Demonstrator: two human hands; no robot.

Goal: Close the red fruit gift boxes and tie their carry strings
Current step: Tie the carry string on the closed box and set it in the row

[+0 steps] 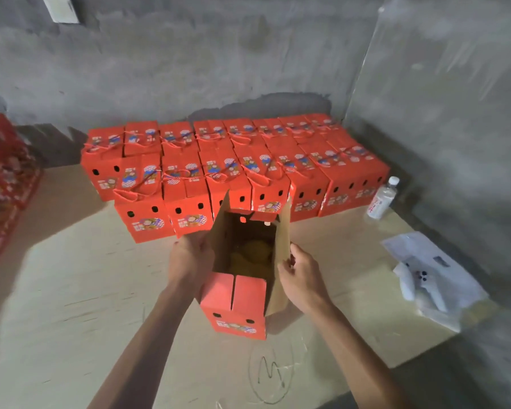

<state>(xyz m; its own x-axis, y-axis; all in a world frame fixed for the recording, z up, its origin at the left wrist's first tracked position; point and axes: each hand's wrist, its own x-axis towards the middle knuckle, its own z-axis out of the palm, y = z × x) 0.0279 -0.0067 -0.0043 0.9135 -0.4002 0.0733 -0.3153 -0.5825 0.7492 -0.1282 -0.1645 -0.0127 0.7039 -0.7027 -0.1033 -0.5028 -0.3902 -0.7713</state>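
An open red fruit gift box (233, 308) stands on the cardboard sheet in front of me, its brown side flaps upright and fruit dimly visible inside. My left hand (189, 258) grips the left flap. My right hand (300, 276) holds the edge of the right flap (282, 255). The near end flaps are folded down over the opening. Behind it, several closed red boxes (233, 169) with tied red carry strings stand in rows against the wall.
A clear plastic water bottle (381, 200) stands right of the rows. White plastic bags and paper (434, 273) lie at the right. A stack of red flat packaging (3, 184) sits at the far left. Grey concrete walls close the back and right.
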